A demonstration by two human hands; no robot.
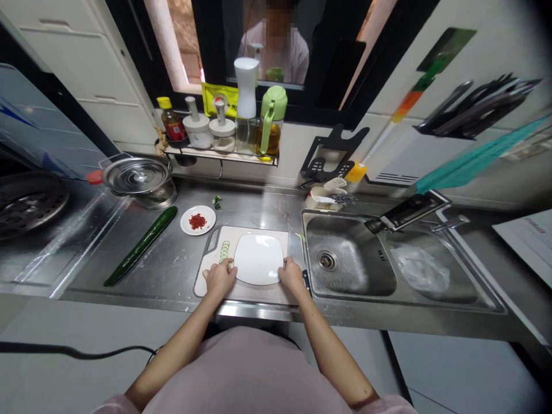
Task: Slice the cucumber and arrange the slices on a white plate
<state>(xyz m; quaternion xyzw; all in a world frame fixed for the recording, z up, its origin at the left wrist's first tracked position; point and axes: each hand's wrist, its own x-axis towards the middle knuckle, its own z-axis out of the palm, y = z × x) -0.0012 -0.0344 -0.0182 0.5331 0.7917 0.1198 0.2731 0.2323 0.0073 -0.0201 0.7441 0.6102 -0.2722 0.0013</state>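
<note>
The left hand (221,278) and right hand (292,275), fingers pinched closed, grip opposite edges of a squarish white plate (259,259) over a cutting board (206,282) bearing cucumber slices (225,251). On the counter (172,259), a round plate (184,221) holds chopped red pieces (197,221). A clear plastic bag (420,267) lies in the right sink basin (463,284).

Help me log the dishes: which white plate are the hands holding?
The larger, rounded-square white plate, between the left hand and right hand; the small round white plate stands apart, bearing red pieces.
</note>
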